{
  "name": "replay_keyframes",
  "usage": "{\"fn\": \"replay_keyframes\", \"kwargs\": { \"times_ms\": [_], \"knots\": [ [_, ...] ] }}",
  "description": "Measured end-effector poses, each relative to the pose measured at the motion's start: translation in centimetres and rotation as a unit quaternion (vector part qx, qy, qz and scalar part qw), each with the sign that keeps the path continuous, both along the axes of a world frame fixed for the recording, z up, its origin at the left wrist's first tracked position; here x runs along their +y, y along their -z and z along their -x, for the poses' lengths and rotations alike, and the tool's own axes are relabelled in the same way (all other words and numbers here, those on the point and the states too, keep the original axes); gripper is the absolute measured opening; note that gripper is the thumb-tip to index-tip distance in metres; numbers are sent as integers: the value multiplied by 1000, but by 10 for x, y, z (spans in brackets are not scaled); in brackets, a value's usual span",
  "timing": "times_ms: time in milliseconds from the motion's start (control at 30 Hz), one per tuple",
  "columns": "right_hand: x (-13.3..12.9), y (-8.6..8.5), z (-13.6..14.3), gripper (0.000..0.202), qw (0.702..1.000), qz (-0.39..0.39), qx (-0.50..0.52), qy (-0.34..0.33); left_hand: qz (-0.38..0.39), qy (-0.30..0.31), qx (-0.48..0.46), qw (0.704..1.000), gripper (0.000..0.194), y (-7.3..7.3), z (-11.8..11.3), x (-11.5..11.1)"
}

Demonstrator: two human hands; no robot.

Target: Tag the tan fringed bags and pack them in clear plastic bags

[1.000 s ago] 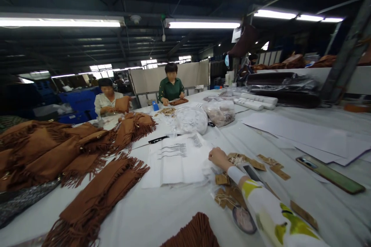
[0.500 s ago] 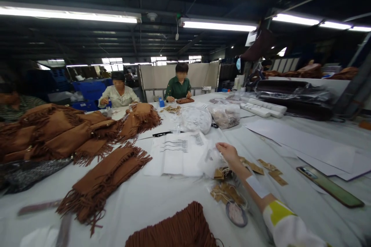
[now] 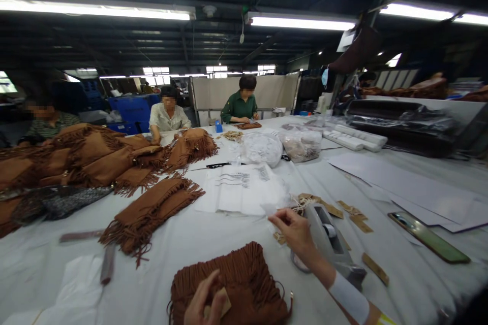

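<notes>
A brown fringed bag lies at the near edge of the table. Over its lower left part is my left hand, fingers curled around a small tan card tag. My right hand is right of centre, thumb and forefinger pinched on the corner of a thin clear plastic piece. Just beyond it lies a stack of white printed bags. Beside my right wrist stands a grey tape dispenser, with tan tags scattered around it.
Brown fringed bags are heaped at the left, one nearer. Filled plastic bags stand beyond the printed stack. A phone and white sheets lie at the right. Three people sit across the table.
My left hand has come into view over the fringed bag with a tag. My right hand has drawn nearer, away from the printed stack. The tape dispenser now shows beside it.
</notes>
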State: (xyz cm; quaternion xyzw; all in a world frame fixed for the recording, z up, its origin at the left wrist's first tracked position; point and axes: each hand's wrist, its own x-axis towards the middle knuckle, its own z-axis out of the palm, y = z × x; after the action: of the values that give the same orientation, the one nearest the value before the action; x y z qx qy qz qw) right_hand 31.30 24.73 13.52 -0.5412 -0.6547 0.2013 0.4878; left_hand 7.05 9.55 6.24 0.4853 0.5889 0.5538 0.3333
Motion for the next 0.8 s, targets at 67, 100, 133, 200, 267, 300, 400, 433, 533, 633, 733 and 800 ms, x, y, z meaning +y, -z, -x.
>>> {"fn": "replay_keyframes", "kwargs": {
  "times_ms": [67,100,133,200,267,300,400,433,533,633,733,800],
  "knots": [
    [-32,13,19,25,998,-15,-28,-61,99,48,-140,984,57,-17,-19,23],
    [-46,21,26,23,995,-24,-37,-92,139,74,-230,960,60,-24,-29,34],
    [-59,29,32,23,991,-33,-43,-122,153,106,-278,942,60,-30,-39,43],
    [-79,44,37,28,984,-32,-43,-172,163,137,-322,922,55,-33,-54,56],
    [-89,55,36,25,985,6,-20,-173,170,129,-324,922,49,-28,-62,61],
    [-91,59,34,22,987,39,3,-155,177,115,-323,923,48,-23,-64,61],
    [-86,64,27,25,979,153,95,-100,181,88,-315,928,48,-11,-64,58],
    [-83,63,26,26,970,185,123,-95,179,81,-312,930,48,-8,-63,57],
    [-73,55,26,27,952,235,165,-109,162,59,-321,931,47,-6,-63,58],
    [-73,47,29,18,961,213,118,-129,129,44,-385,913,44,-9,-62,59],
    [-82,48,29,14,973,173,54,-143,102,47,-469,876,41,-12,-54,59],
    [-86,54,25,17,974,167,41,-150,94,47,-497,861,39,-13,-47,58]
  ]
}}
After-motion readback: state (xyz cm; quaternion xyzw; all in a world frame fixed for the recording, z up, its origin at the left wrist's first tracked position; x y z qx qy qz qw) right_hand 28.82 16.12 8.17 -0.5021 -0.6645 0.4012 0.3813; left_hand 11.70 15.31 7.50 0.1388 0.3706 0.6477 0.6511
